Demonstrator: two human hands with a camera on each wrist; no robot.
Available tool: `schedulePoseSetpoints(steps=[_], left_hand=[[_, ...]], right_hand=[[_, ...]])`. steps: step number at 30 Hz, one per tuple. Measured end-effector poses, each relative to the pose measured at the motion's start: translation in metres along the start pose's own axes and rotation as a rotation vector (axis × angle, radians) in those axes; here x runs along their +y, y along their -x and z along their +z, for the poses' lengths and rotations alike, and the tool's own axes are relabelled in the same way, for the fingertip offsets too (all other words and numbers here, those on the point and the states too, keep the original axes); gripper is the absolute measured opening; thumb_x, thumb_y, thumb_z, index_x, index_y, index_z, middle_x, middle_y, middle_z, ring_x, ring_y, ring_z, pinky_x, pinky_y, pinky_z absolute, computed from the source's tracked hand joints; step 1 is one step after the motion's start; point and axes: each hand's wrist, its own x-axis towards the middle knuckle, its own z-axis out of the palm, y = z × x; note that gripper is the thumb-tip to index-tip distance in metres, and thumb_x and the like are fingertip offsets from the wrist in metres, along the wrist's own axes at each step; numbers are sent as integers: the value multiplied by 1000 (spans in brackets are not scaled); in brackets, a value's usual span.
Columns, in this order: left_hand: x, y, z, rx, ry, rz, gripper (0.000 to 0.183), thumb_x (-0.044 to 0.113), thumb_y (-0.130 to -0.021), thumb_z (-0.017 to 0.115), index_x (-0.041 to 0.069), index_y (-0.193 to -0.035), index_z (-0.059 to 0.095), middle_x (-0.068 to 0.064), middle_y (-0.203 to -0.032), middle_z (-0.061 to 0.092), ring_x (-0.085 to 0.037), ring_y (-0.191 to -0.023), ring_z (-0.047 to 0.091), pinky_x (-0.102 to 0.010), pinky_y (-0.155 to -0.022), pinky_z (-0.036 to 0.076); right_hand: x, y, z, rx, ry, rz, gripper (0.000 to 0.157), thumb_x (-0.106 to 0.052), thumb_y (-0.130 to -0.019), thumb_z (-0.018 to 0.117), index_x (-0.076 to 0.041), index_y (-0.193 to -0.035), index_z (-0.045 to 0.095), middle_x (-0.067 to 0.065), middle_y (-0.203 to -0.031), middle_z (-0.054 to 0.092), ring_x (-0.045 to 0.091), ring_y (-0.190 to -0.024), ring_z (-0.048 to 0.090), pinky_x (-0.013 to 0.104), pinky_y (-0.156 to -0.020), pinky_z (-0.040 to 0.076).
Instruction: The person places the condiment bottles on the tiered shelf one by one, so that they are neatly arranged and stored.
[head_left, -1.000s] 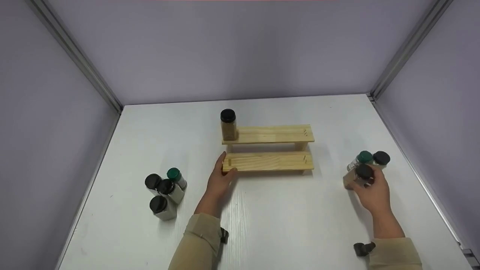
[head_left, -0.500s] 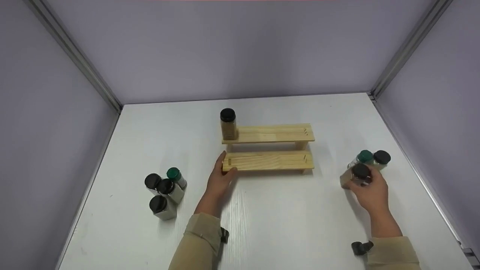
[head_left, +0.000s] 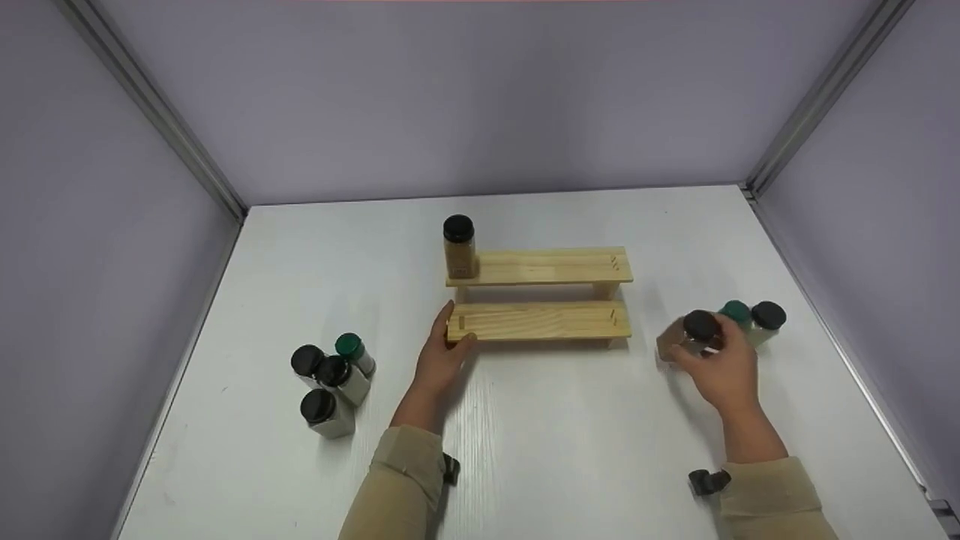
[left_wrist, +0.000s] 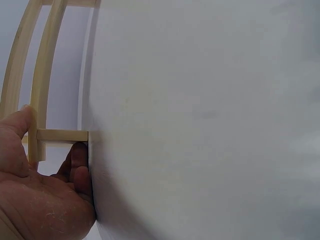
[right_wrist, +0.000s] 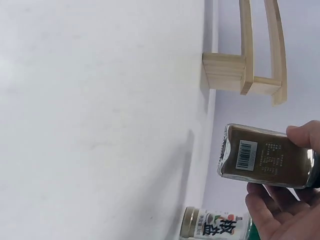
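Observation:
My right hand (head_left: 724,375) grips a clear spice jar (head_left: 675,341) with a black lid and brown contents. In the right wrist view the jar (right_wrist: 267,156) shows a barcode, and a gap separates its base from the table. A two-tier wooden spice rack (head_left: 540,322) stands mid-table. My left hand (head_left: 441,365) holds the left end of its lower shelf; in the left wrist view the thumb lies over the board (left_wrist: 42,85) and fingers curl beneath it. Another brown, black-lidded jar (head_left: 460,259) stands upright at the upper shelf's left end.
Right of the rack, behind my right hand, stand a green-capped jar (head_left: 735,311), partly hidden, and a black-lidded jar (head_left: 768,316). Several jars cluster at the left, including a pale black-lidded one (head_left: 334,424) and a small green-capped one (head_left: 352,349). Walls enclose the white table (head_left: 562,450).
My right hand has carried the jar leftward and slightly away from me, off from the two jars at the right. The left hand keeps its place on the rack.

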Motion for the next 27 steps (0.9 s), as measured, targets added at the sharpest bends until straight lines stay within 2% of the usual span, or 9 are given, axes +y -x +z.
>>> schedulePoseSetpoints(steps=[6,10,16,22,27], left_hand=[[1,0,-1,11,-7,-2,76,30,-108,64,22,-171,23,-18,-161,44,-26,-107,57,-46,-92,50],[2,1,-2,15,-11,1,75,29,-108,64,21,-171,23,-20,-156,48,-27,-105,58,-47,-93,50],[5,2,-3,19,-17,1,75,30,-108,64,22,-171,24,-21,-160,45,-31,-116,58,-52,-102,47],[3,1,-3,11,-3,19,75,30,-108,63,21,-171,23,-23,-163,41,-36,-125,57,-55,-106,46],[3,1,0,12,-11,24,75,28,-108,64,18,-171,24,-20,-169,32,-41,-143,46,-57,-113,40]], right_hand=[[-28,-11,10,2,-63,-30,85,-3,-88,82,1,-158,34,28,-144,56,38,-123,59,51,-105,48],[-48,-17,17,13,-74,-84,80,-2,-87,83,2,-153,37,26,-139,61,35,-117,60,49,-101,49],[-75,-25,34,11,-66,-191,68,-5,-86,86,4,-142,48,23,-134,65,34,-120,63,51,-99,51],[-102,-32,51,-41,-93,-255,62,-5,-85,86,2,-138,53,19,-129,66,32,-118,63,51,-100,51],[-117,-39,67,-63,-105,-318,62,-6,-84,88,2,-136,55,19,-125,68,32,-115,65,50,-96,53]])
